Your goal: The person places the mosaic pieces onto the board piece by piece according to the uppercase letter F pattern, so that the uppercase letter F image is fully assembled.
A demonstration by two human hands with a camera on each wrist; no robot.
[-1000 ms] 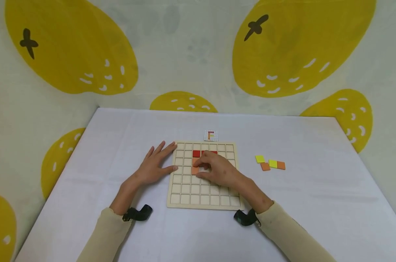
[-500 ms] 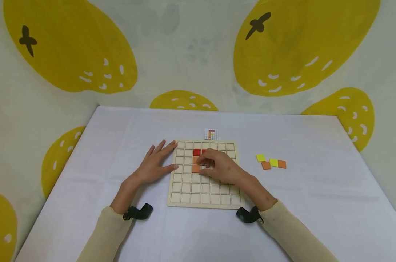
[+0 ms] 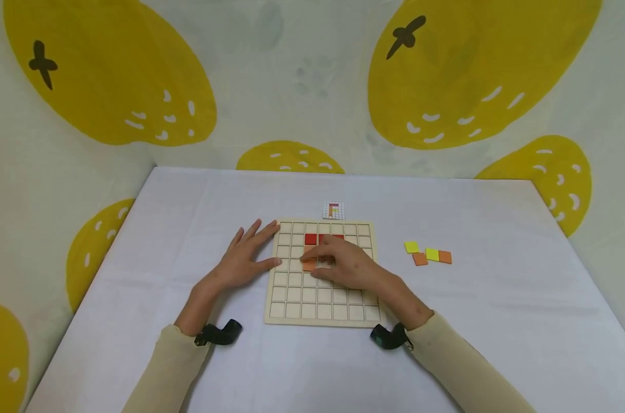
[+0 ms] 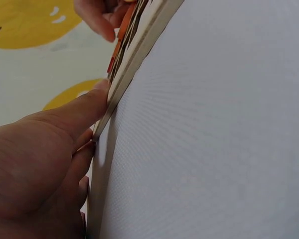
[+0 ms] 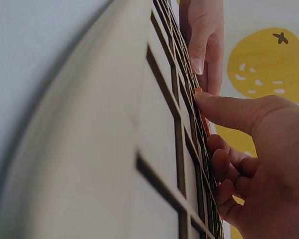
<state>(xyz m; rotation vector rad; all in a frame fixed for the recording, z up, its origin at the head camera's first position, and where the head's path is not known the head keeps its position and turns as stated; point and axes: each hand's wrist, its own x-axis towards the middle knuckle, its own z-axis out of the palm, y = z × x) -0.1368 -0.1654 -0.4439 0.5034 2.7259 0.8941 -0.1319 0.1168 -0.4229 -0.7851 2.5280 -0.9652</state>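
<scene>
The wooden grid board (image 3: 291, 311) lies flat on the table. My left hand (image 3: 242, 264) rests at its left edge with spread fingers; in the left wrist view the thumb (image 4: 102, 94) touches the board's side. My right hand (image 3: 348, 264) is over the board's middle, index fingertip at the upper left of an orange tile (image 3: 309, 266) and thumb by its lower right. The tile sits in its cell. Another orange tile above it is partly covered by my fingers. A red tile (image 3: 310, 239) heads that column, with more red to its right, partly hidden by my right hand.
Behind the board lies a small pattern card (image 3: 334, 210). To the board's right are two yellow tiles, one a yellow tile (image 3: 411, 247) lying farthest left, and two orange tiles, including an orange tile (image 3: 445, 257) at the far right. A white cloth (image 3: 498, 321) covers the table.
My right index finger first lifts away to the right, then reaches left again across the lower orange tile. The left hand stays at the board's edge. The loose tiles have not moved.
</scene>
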